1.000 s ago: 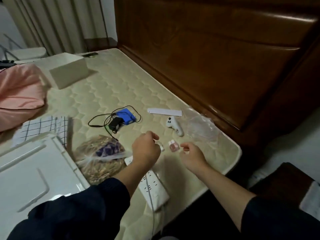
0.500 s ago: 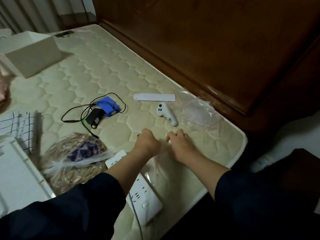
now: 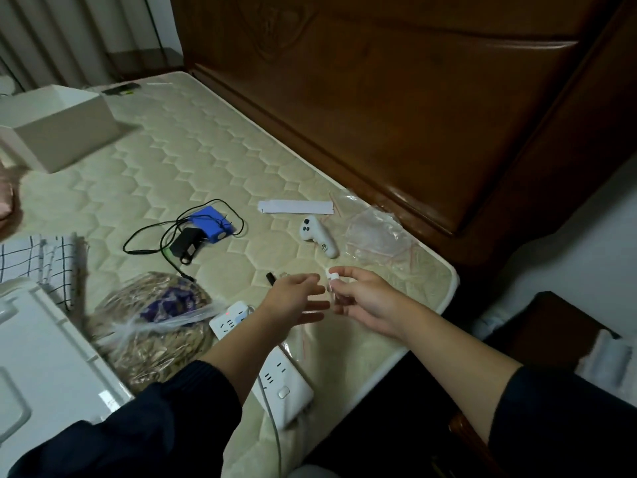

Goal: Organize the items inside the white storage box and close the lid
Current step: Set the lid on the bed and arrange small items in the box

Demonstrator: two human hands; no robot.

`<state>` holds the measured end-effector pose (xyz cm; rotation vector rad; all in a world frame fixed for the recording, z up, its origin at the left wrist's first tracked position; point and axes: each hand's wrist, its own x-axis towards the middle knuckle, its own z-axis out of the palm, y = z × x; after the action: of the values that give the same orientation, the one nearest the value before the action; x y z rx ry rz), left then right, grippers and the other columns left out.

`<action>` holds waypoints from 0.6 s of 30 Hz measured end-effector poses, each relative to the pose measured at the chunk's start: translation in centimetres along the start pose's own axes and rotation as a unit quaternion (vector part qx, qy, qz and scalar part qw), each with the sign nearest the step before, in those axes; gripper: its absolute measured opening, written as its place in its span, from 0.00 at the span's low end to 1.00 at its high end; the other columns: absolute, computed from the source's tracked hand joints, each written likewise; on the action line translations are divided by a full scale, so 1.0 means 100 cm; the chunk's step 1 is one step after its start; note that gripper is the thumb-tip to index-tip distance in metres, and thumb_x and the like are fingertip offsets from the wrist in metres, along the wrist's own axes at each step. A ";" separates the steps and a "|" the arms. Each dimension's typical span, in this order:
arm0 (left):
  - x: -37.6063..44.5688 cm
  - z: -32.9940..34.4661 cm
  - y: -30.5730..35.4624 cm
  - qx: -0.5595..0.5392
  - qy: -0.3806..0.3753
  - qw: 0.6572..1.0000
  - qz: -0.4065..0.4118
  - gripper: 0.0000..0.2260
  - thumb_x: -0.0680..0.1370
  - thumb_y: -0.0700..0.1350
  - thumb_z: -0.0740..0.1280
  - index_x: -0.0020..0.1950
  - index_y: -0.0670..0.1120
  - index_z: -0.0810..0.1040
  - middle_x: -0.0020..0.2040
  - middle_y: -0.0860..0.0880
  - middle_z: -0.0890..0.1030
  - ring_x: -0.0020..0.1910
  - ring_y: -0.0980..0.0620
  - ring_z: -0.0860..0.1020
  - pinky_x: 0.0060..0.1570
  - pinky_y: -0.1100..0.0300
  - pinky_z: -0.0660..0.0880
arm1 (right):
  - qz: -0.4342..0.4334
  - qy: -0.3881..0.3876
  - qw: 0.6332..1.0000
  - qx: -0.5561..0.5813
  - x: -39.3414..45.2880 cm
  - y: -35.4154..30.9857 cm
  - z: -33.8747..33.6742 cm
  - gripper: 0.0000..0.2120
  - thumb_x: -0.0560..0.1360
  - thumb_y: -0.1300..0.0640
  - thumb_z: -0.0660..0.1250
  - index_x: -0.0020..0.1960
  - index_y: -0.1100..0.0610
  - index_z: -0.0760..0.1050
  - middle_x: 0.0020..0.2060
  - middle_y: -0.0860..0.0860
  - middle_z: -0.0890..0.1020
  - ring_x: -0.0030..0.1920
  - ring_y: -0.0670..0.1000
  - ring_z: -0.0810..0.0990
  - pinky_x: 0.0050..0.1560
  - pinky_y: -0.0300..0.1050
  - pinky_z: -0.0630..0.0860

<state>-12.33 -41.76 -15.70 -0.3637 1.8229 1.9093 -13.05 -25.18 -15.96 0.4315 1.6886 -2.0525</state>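
My right hand (image 3: 365, 301) pinches a small white-capped bottle (image 3: 333, 276) above the mattress, its body mostly hidden by my fingers. My left hand (image 3: 296, 300) is open beside it, fingers spread toward the bottle. The white storage box lid (image 3: 41, 360) lies at the lower left. An open white box (image 3: 58, 127) stands at the far left. On the mattress lie a white power strip (image 3: 275, 374), a white controller (image 3: 319, 236), a blue battery pack (image 3: 212, 224) with a black charger and cable (image 3: 188, 244), and a clear bag of brown material (image 3: 155, 326).
A white paper strip (image 3: 296, 207) and a crumpled clear plastic bag (image 3: 379, 232) lie near the wooden headboard (image 3: 413, 98). A small black item (image 3: 271, 279) sits by my left hand. Checked cloth (image 3: 34, 260) lies at the left. The mattress edge drops off to the right.
Both hands were curled together low on the mattress; now my right hand has lifted with the small bottle and my left hand has opened. The view shifted slightly.
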 end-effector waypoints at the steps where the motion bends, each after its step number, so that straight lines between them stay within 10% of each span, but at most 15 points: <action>1: -0.008 0.002 0.005 -0.007 -0.019 1.000 0.013 0.11 0.87 0.47 0.64 0.63 0.44 0.82 0.58 0.44 0.86 0.49 0.44 0.88 0.43 0.55 0.83 | -0.008 -0.003 1.000 0.004 -0.012 -0.007 0.002 0.12 0.82 0.68 0.67 0.63 0.58 0.78 0.42 0.56 0.82 0.36 0.49 0.78 0.38 0.46 0.80; 18: -0.126 0.151 0.060 0.031 -0.076 0.983 0.165 0.09 0.85 0.43 0.67 0.50 0.38 0.81 0.38 0.44 0.78 0.40 0.48 0.77 0.42 0.60 0.79 | -0.171 0.158 0.972 0.032 -0.247 -0.077 -0.097 0.13 0.78 0.64 0.74 0.62 0.58 0.80 0.56 0.62 0.83 0.48 0.55 0.85 0.53 0.54 0.85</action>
<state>-2.68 -28.79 -3.05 0.1131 1.9257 2.0240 3.62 -11.03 1.02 0.5440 2.0035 -2.3916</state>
